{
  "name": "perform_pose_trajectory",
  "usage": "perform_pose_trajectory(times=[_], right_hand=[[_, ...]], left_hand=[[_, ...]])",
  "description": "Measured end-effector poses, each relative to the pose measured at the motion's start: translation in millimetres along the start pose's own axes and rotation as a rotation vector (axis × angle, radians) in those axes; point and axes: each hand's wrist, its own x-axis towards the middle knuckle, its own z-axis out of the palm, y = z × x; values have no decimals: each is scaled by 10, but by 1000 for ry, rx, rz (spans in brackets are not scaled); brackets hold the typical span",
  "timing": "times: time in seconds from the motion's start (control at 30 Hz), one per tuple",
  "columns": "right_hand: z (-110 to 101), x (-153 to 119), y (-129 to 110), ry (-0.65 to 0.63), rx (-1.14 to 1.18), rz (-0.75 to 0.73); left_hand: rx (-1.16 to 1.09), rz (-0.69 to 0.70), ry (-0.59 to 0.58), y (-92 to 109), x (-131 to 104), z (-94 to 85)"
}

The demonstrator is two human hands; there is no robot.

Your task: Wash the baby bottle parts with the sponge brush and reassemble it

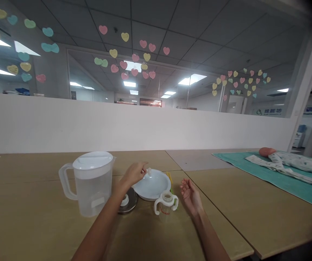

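Observation:
My left hand (pixel 136 173) pinches a small translucent piece (pixel 148 172), perhaps a bottle nipple, over the left rim of a white bowl (pixel 153 185). To the right of the bowl, my right hand (pixel 190 194) is palm up with fingers loosely curled and apart, holding nothing. Between my forearms stands an uncapped clear bottle (pixel 166 208) with two white handles. A round metal dish (pixel 131 203) with a white ring (pixel 125 200) on it is partly hidden by my left forearm. Yellow and green sticks (pixel 169 176) show behind the bowl's right edge.
A large lidded pitcher (pixel 93 185) stands left of my left forearm. On the right, a green mat (pixel 243 170) bears a doll-like figure in patterned cloth (pixel 299 163). A low white wall (pixel 145 127) with glass above runs behind the tables.

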Motion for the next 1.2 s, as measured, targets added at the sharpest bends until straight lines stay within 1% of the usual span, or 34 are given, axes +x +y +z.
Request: perform_pose_trajectory(times=[0.07, 0.17, 0.33, 0.43, 0.53, 0.67, 0.83, 0.97, 1.2], right_hand=[[26, -25, -13, -25, 34, 51], [67, -55, -1, -66, 14, 71], [83, -52, 81, -133, -32, 100], [65, -40, 108, -148, -5, 103], [52, -37, 105, -145, 20, 100], [59, -40, 97, -137, -8, 85], [67, -32, 127, -96, -83, 41], [52, -15, 169, -106, -145, 28], [34, 10, 215, -118, -192, 21]], left_hand=[[-17, 32, 14, 58, 11, 60], [-33, 54, 6, 104, 17, 153], [-153, 38, -16, 90, 37, 305], [-178, 45, -21, 69, 45, 352], [-193, 59, 3, 47, 49, 362], [-189, 73, 36, 4, 58, 369], [-162, 72, 25, -43, 70, 395], [-92, 30, 13, -43, 64, 391], [-52, -23, 12, -53, 58, 364]])
